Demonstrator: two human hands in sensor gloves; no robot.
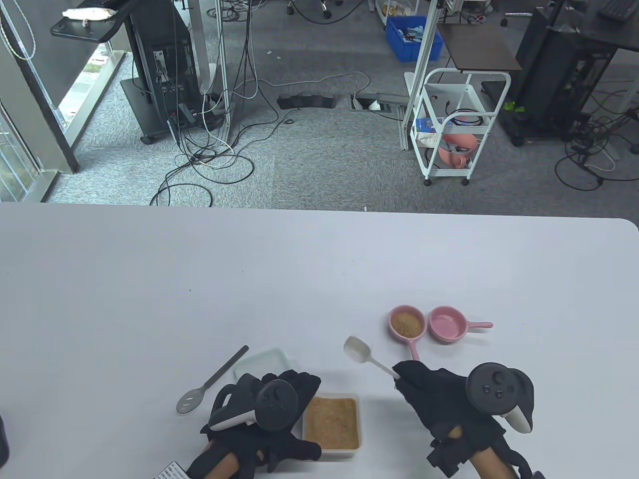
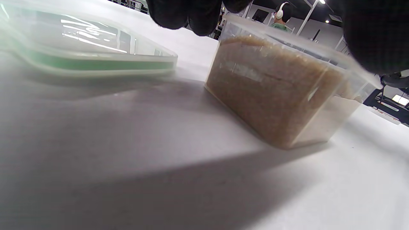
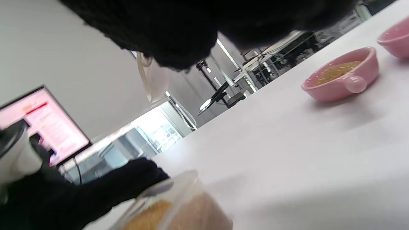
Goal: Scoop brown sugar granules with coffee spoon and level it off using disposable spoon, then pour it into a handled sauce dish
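A clear tub of brown sugar (image 1: 332, 424) stands near the front edge. My left hand (image 1: 303, 415) holds its left side; in the left wrist view the fingers (image 2: 195, 14) curl at the rim of the tub (image 2: 278, 92). The metal coffee spoon (image 1: 209, 383) lies loose on the table, left of that hand. My right hand (image 1: 400, 375) pinches the handle of the white disposable spoon (image 1: 366, 355), its bowl pointing up-left above the table. Two pink handled sauce dishes stand beyond: one (image 1: 408, 324) holds sugar, the other (image 1: 448, 324) is empty.
The tub's lid (image 1: 262, 363) lies flat just behind my left hand, also close in the left wrist view as the lid (image 2: 86, 52). The white table (image 1: 199, 279) stretches far and left. A dark object (image 1: 2, 441) sits at the left edge.
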